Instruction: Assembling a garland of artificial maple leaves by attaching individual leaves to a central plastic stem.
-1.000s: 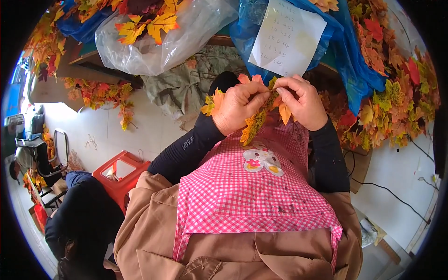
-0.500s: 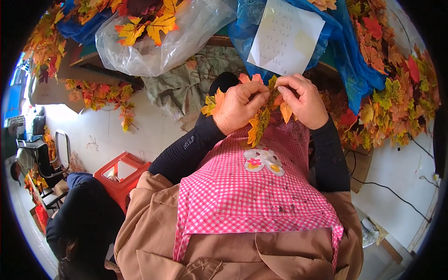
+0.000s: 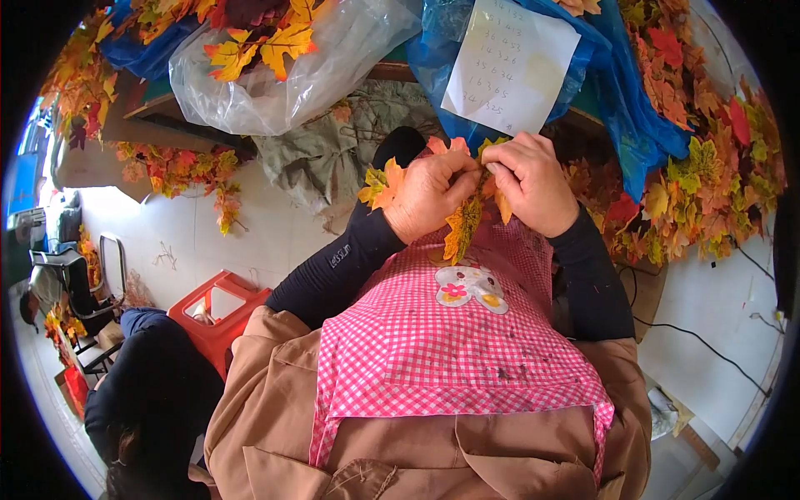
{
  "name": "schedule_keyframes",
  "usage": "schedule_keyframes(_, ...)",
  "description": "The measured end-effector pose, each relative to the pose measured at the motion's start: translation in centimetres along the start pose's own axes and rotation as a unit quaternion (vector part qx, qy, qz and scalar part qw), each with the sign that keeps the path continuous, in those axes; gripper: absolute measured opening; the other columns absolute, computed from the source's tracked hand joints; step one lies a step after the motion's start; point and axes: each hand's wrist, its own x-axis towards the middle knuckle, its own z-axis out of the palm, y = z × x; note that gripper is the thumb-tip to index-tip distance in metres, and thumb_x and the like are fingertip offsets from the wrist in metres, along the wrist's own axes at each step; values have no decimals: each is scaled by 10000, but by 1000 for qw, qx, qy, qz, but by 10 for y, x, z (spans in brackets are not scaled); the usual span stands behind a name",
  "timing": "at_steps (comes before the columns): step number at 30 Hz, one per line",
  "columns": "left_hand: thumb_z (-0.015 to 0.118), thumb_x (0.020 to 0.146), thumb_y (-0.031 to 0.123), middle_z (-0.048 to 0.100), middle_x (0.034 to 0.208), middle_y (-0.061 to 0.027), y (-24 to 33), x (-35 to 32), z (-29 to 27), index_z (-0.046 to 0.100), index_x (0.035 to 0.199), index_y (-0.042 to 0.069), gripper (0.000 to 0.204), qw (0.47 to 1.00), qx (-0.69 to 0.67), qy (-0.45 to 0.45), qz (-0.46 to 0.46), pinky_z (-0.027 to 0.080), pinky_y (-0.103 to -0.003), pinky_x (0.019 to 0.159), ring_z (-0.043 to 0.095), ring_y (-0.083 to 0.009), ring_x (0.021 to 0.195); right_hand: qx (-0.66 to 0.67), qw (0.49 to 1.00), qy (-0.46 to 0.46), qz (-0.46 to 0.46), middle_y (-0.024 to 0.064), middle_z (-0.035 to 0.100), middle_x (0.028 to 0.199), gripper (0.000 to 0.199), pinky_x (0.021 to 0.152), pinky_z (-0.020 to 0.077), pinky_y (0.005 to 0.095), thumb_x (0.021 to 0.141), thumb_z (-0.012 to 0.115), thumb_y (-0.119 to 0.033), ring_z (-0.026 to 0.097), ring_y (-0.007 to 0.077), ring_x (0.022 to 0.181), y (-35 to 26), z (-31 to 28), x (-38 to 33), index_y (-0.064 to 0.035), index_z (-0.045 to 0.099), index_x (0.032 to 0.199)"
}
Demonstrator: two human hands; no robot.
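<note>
Both hands meet above the pink checked apron: left hand and right hand fingers pinch 1 sprig of orange-yellow leaves.

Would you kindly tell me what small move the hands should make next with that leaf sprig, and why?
Probably draw the left hand down the leaf sprig while the right hand pinches its top: both hands meet at the upper end, and the lower leaves hang loose over the pink checked apron.

- Left hand raised before the chest, fingers curled, its grip pinched closed.
- Right hand touching it, fingertips pinched likewise.
- Both forearms bent inward.
</note>
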Motion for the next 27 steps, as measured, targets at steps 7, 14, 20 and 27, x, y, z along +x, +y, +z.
schedule_keyframes(7,574,895,28,598,743,-35,4,-2,-4,589,909,-19,52,999,0,31,45,453,-239,624,534,-68,678,64,997,24,31,109,610,844,87,804,437,387,819,601,-54,572,303,824,-5,11,-12,-43,619,904)
schedule_keyframes(14,574,881,3,588,738,-73,11,0,1,592,888,-29,37,996,-71,54,23,472,-264,668,554,-107,705,190,971,60,128,114,584,835,75,677,474,300,876,575,-32,607,227,750,-2,15,-15,-4,605,938)
schedule_keyframes(20,540,926,29,588,786,-2,-2,4,4,594,968,-35,94,987,-156,40,-16,449,-219,646,530,-62,703,196,966,74,149,71,591,866,78,682,462,258,903,555,-29,594,141,757,2,10,-14,7,593,962)
schedule_keyframes(27,581,915,47,602,775,-23,-3,3,6,598,958,-27,87,981,-187,40,-37,467,-231,660,556,-79,713,195,967,71,146,76,606,892,88,689,465,257,903,554,-30,600,141,769,2,11,-14,3,594,974)
